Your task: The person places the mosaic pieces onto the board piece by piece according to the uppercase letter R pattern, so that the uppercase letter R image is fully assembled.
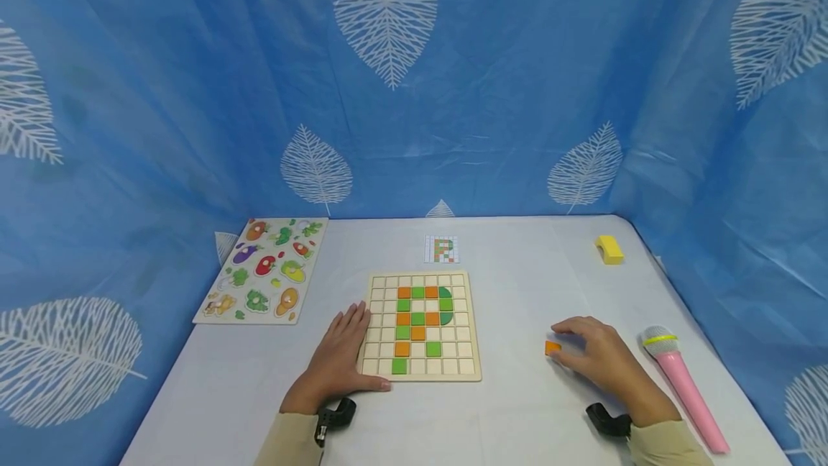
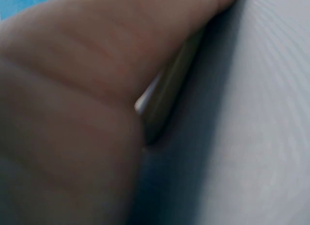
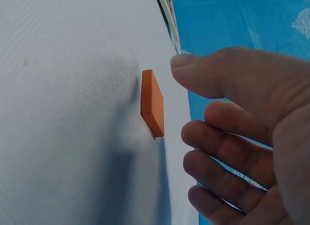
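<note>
My left hand (image 1: 336,359) lies spread along the left side of the wooden grid board (image 1: 475,329), its thumb at the board's lower edge. Orange and green tiles on the board form a letter R shape, with two green rounded pieces at the bow. To the right, a loose square orange tile (image 1: 552,348) lies flat on the white cloth. Around it hovers my right hand (image 1: 598,352), thumb and fingers apart and loosely bent. The right wrist view shows a gap between that orange tile (image 3: 154,106) and the thumb. Skin and blur fill most of the left wrist view.
Behind the board lies a small pattern card (image 1: 429,250) showing a similar letter. A vegetable puzzle board (image 1: 297,300) is at the left. A yellow arch block (image 1: 610,250) sits at the back right, and a pink toy microphone (image 1: 688,390) lies beside the right arm.
</note>
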The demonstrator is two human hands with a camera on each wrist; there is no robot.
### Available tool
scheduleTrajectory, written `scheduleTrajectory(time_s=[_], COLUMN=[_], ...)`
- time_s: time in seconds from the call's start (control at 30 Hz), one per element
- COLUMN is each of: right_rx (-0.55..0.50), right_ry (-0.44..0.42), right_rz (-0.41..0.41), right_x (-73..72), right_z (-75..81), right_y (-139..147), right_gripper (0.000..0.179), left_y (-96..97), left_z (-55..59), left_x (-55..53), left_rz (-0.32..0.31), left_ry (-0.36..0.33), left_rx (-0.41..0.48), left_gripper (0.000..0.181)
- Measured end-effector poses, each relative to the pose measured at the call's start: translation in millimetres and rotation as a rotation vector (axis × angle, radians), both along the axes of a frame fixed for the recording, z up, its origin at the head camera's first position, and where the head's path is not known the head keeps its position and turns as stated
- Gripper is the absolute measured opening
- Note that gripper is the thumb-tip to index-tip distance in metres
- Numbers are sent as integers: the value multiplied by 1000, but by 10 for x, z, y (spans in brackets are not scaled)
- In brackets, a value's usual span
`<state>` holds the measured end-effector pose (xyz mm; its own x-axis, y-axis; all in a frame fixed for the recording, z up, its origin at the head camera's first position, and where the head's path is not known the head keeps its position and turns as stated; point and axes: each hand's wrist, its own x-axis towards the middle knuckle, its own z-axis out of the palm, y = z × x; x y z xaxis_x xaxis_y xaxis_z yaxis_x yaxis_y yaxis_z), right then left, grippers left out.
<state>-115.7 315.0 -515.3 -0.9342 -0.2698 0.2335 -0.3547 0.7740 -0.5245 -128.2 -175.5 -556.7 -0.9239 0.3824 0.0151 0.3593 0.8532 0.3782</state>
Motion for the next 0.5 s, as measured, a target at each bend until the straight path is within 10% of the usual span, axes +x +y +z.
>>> scheduleTrajectory(time_s=[0.5], right_rx=[15], right_ry=[-16], right_rz=[2], right_x=[4], right_z=[-10], right_y=[-23], right_gripper=[41], left_y=[4], left_z=[-12], left_x=[-3], left_rz=[-1], left_ry=[22], left_rx=[-10], left_gripper=[146])
